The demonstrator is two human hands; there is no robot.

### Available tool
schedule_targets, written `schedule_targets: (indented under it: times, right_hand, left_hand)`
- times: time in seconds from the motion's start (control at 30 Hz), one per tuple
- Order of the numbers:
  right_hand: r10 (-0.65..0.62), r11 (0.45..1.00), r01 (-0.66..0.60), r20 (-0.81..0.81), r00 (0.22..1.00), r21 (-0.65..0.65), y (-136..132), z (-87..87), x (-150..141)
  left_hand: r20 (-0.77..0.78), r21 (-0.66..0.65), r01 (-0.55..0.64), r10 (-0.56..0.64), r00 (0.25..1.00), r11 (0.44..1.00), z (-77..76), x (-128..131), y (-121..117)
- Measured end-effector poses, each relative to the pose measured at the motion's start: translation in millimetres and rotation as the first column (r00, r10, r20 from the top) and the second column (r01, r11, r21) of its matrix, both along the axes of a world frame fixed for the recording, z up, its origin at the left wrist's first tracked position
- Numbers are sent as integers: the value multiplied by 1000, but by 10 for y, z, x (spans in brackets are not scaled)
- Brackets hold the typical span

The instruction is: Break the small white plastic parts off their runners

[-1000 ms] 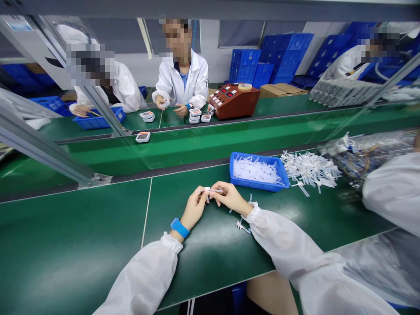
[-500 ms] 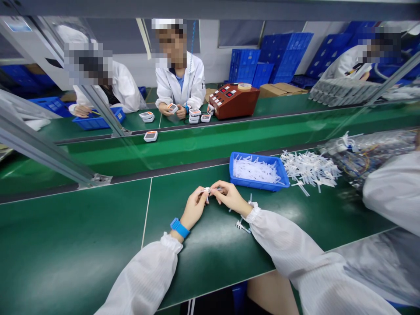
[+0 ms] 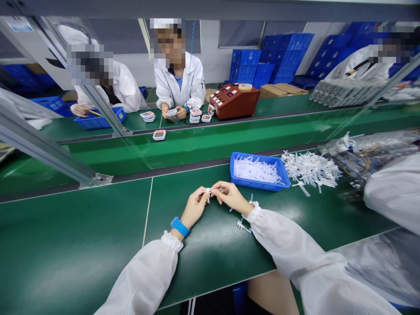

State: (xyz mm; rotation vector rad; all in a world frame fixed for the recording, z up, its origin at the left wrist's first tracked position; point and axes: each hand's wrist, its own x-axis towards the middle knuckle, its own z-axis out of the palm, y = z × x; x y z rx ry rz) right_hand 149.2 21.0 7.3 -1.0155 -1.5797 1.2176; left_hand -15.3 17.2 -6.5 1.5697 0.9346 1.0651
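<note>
My left hand (image 3: 194, 205) pinches a small white plastic fitting (image 3: 208, 190) between thumb and fingers. Close against it, my right hand (image 3: 230, 195) is closed on a thin translucent tube (image 3: 220, 190), its fingertips at the fitting's right side. Fingers cover much of both pieces, so I cannot tell how far the two are joined. On the green table by my right wrist lies another small white fitting with a tube (image 3: 243, 226). Beyond my right hand, a blue bin (image 3: 260, 187) holds many short translucent pieces.
Right of the bin is a loose pile of white tubed pieces (image 3: 311, 170), then bagged wires (image 3: 361, 162). A metal post (image 3: 55, 148) slants at left. On the green conveyor (image 3: 197, 138) rides a white device (image 3: 159, 135). Co-workers sit opposite; a white sleeve (image 3: 393, 188) reaches in at right.
My hands stay nearly in place; the tube in my right fingers shows less than a second ago. The white device on the conveyor has moved right. The co-worker opposite has tilted a device in their hands.
</note>
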Motion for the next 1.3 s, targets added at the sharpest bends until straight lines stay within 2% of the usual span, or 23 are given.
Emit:
schedule_targets:
  times: [0.43,0.6,0.77,0.87,1.0,1.3]
  right_hand:
    - [7,1000,-7,-12,1000,-6,7,-2,-13]
    - [-15,999,16,-31,999,32,5,-27,-13]
    - [-72,995,76,-64,995,61,-4,-23,-11]
    - [-114,981,131,-119,986,141,-15,-17,-19]
    - [-114,960,149,-155,981,238,-29,-25,-36]
    - [-103,956,125,-94,990,264,-26,-30,-24]
  left_hand:
    - [17,-10,3,-3,1000,1000,10,2,3]
    - [45,-31,8,-7,999,999,34,16,-15]
    - [154,-35,-70,74,985,997,12,5,-11]
    - [237,-85,-136,152,959,987,-48,-17,17]
    - [341,-169,-98,152,928,981,-79,-38,40]
    - [240,-98,-105,126,962,990,34,-22,-11]
